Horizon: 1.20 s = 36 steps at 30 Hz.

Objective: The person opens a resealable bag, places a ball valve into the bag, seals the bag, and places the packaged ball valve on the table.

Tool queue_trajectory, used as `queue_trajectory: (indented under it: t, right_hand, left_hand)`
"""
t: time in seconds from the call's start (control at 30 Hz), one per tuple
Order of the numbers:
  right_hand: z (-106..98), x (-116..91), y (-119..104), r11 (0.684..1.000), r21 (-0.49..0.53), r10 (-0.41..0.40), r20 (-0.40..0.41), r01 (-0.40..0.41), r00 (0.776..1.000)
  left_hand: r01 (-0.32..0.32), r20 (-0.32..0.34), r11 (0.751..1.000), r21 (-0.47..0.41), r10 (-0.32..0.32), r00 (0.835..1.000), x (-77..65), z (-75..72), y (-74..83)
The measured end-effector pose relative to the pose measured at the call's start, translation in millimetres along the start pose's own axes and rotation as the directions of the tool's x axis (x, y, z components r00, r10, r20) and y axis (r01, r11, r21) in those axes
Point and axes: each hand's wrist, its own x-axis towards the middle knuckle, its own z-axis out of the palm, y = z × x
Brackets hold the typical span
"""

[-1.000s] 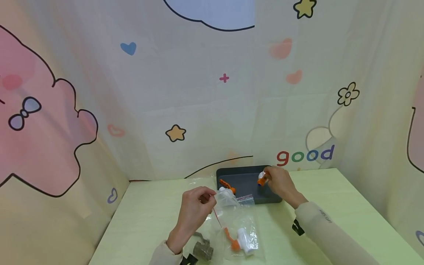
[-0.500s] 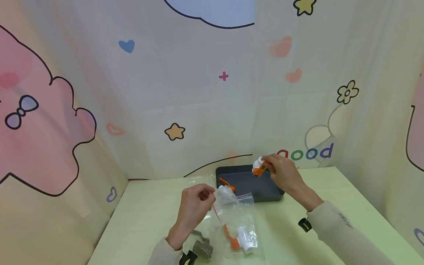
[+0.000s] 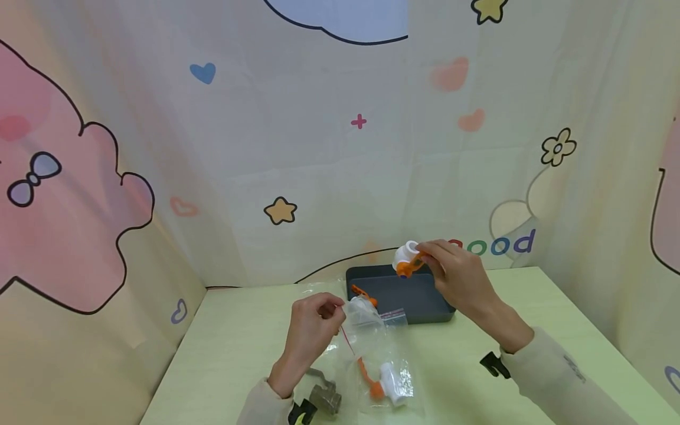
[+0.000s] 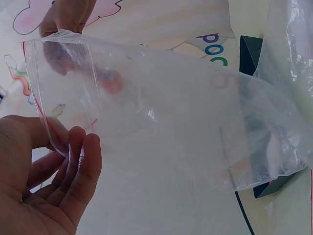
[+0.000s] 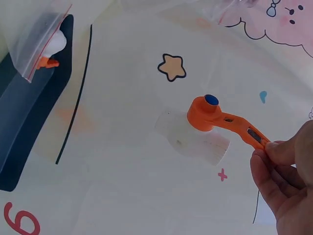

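Observation:
My right hand pinches the end of the orange lever handle of a white plastic ball valve. It holds the valve in the air above the tray. In the right wrist view the lever shows a blue dot at its pivot. My left hand pinches the red-striped mouth of a clear zip-lock bag between thumb and fingers. The bag stretches toward the tray and looks empty. Through the film, my right hand and the orange handle appear blurred.
A dark tray stands at the back of the table, holding another orange-handled white valve. In front lies a clear bag with an orange-handled white valve in it. Beside it is a grey-brown valve. A printed curtain hangs behind.
My right hand has lifted the ball valve up out of the tray and moved it left, toward the bag. My left hand keeps its pinch on the bag, nearly still.

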Motion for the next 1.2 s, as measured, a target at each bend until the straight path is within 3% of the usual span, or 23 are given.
queue_trajectory:
  t: [0.33, 0.67, 1.0, 1.2]
  right_hand:
    - [-26.3, 7.1, -20.6, 0.999, 0.028, -0.043, -0.067, 0.045, 0.997]
    - [-46.0, 9.7, -48.7, 0.985, 0.129, -0.098, -0.123, 0.114, 0.988]
    - [-42.2, 1.5, -69.8, 0.967, 0.213, -0.118, -0.108, 0.139, 0.987]
    - [-34.4, -3.4, -72.7, 0.96, 0.25, -0.12, -0.051, 0.129, 0.991]
  left_hand:
    - [-0.035, -0.013, 0.999, 0.035, 0.036, 0.999, 7.5, 0.6, 2.4]
    - [-0.009, -0.031, 1.0, 0.025, 0.01, 0.999, 15.2, 5.0, 6.2]
    - [0.026, -0.049, 0.999, 0.025, -0.025, 0.998, 20.3, 11.0, 14.0]
    - [0.024, -0.047, 1.0, 0.011, -0.023, 0.999, 22.2, 14.1, 17.2]
